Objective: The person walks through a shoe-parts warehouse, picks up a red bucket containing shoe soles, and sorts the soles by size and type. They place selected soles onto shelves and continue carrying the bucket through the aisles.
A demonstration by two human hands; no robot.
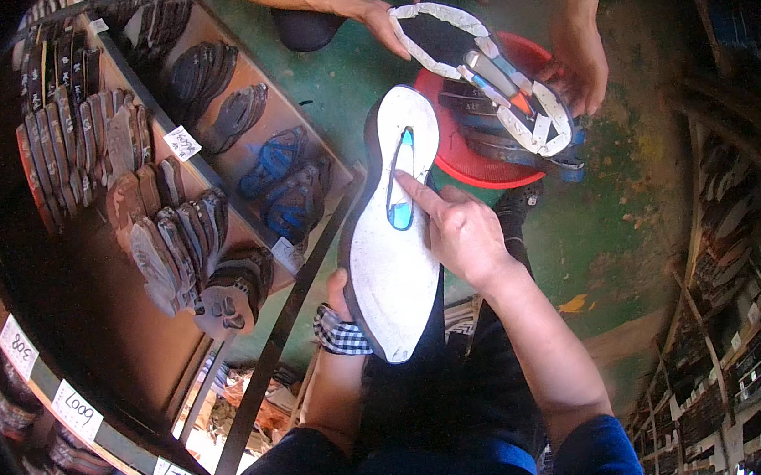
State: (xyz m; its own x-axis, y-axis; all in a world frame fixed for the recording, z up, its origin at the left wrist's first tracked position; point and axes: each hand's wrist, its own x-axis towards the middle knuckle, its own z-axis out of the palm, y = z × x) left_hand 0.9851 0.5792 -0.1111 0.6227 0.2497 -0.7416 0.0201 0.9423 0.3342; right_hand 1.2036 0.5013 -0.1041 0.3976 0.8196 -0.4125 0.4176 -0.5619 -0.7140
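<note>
White shoe sole (394, 282) sits mid-scene, nearer than the red basket (475, 176), likely light and springy, best held by its edges, left hand (338, 298) gripping its left side, fingers hidden underneath, empty right hand (465, 238) half-curled, index extended to its slot (400, 216).

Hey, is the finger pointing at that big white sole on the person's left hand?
No, the right hand points at the white sole, while the left hand grips its lower left side.
</note>
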